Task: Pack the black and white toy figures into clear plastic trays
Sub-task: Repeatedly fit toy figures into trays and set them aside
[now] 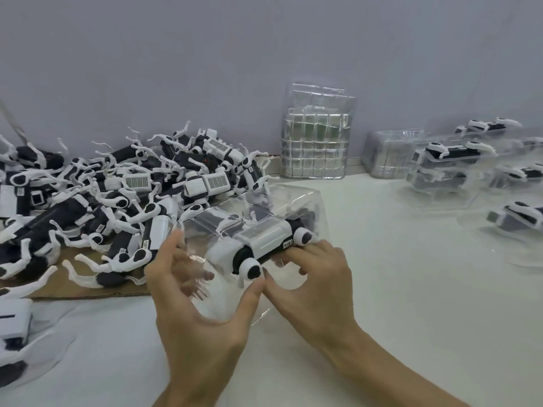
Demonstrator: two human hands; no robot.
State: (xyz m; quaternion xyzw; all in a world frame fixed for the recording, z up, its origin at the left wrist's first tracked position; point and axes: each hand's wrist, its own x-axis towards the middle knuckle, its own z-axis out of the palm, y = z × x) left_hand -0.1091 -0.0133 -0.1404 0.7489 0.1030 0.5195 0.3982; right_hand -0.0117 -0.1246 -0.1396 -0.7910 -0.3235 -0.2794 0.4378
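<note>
Left hand spread wide around the near-left end of a clear, thin-walled moulded plastic tray, fingers seen through the film, thumb touching the tray's near edge: grip open and cupping, apparently to steady a flimsy shell that would otherwise slide or buckle. Right hand pinched on the near-right side of a black and white toy figure with a boxy body and round joint caps, fingertips on its flank; grip closed on the figure. Figure lying lengthwise in the tray's cavity, tilted, judged not fully seated.

Loose pile of unpacked black and white figures with thin curved white limbs at far left, partly on a flat brown cardboard sheet, within reach of the left hand. Stack of empty glossy ribbed clear trays upright against the grey wall; a second, lower stack just right of it. Filled trays set apart at far right, evidently to keep finished work separate. Pale, smooth, matt worktop under all.
</note>
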